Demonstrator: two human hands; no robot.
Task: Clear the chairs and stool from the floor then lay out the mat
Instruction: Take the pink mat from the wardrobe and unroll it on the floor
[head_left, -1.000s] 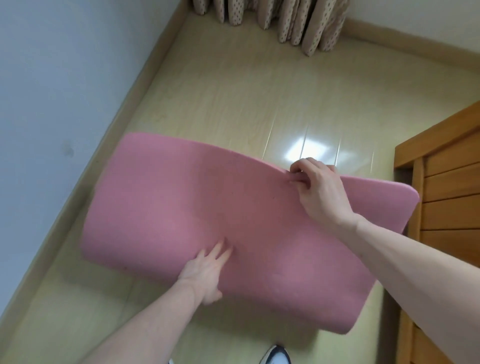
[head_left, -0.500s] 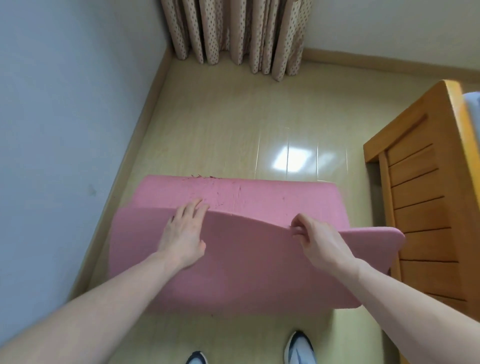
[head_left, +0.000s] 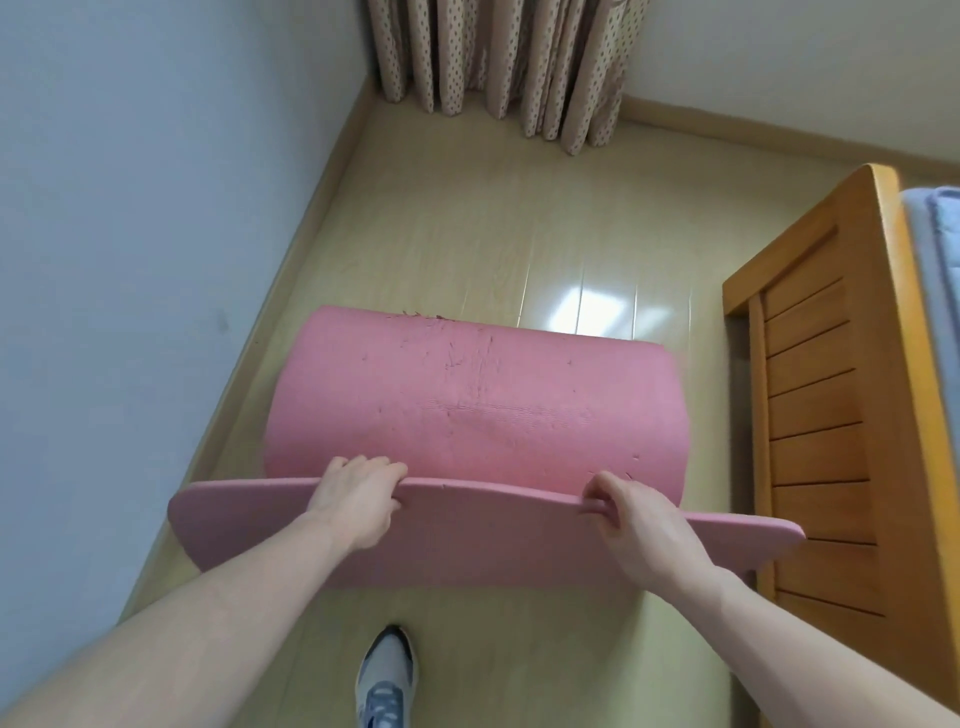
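Gripping pink mat (head_left: 467, 405) edge, both hands (head_left: 358, 501), wooden bed frame (head_left: 831, 395) seemingly touching right.

Ahead of me the floor (head_left: 467, 223) lies open from the far edge of the mat (head_left: 478, 405) up to the curtains (head_left: 498, 62). The wall (head_left: 130, 208) closes my left side, running just beside the mat's left edge. On my right the wooden bed frame (head_left: 831, 389) stands close to the mat's right corner, leaving a narrow strip of floor between them.
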